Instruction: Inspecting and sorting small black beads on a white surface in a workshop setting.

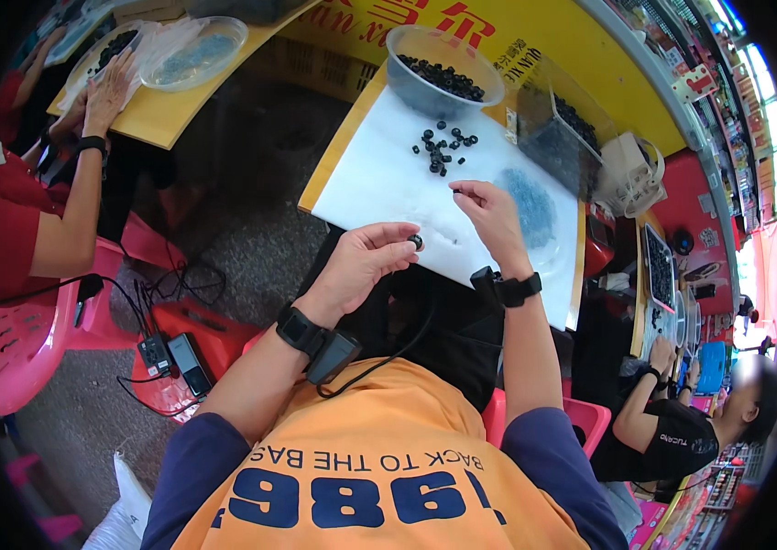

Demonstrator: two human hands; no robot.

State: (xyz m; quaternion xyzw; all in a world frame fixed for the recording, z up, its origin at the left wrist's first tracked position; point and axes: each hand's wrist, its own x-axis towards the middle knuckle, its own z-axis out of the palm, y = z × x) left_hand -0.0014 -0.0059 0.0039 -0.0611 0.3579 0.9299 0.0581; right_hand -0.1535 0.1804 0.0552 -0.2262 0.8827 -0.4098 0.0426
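Black and shiny, a small bead sits between the thumb and fingertips of the worker's left hand, gripped at the near edge of a white sheet. From where I stand, the right hand is farther forward, above the sheet, its thumb and forefinger drawn together. A tiny dark spot shows at those tips, but I cannot tell whether it is another bead being held. The gripped bead lies to the left of the right hand and nearer the worker's body, well apart from it.

Beyond both hands, just past the right one's fingertips, a loose pile of similar black beads is scattered on the sheet. Behind that stands a clear bowl with many more inside, and right of it a clear bin also holds dark pieces. A heap of pale blue, see-through bits lies just right of the right hand. The sheet covers a table with a yellow edge, and a white basket is beside the bin.

Over to the left, a co-worker in red has a hand above another table.
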